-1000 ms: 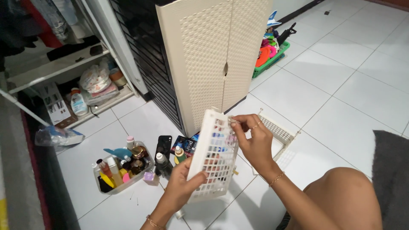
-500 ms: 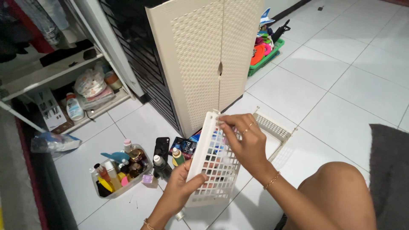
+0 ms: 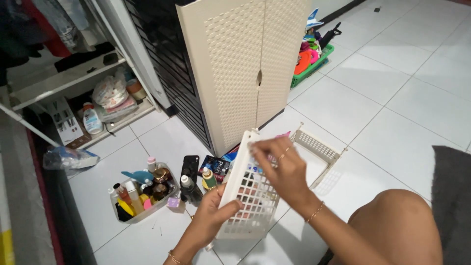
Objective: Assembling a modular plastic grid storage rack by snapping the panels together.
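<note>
1. While it stands on the white tiled floor [image 3: 392, 59], the cream lattice-door plastic cabinet [image 3: 245, 68] sits behind both hands.
2. Held tilted above the floor, the white perforated plastic basket panel [image 3: 250, 196] is gripped low by the left hand [image 3: 208, 216], fingers clenched.
3. The right hand [image 3: 284, 172] pinches its top edge.
4. A clear tray of small bottles [image 3: 142, 194] lies nearby.

On the low shelf to your left stands a white bottle [image 3: 91, 119] with a blue label, and just beside it leans a white printed box [image 3: 65, 121]. A crumpled clear bag [image 3: 109, 91] sits further back on that shelf. On the floor below lies a clear plastic bag [image 3: 68, 158] with blue print. Near the cabinet foot lies a dark phone [image 3: 190, 167], screen off, next to a dark flat packet [image 3: 216, 164] with colourful print.
</note>
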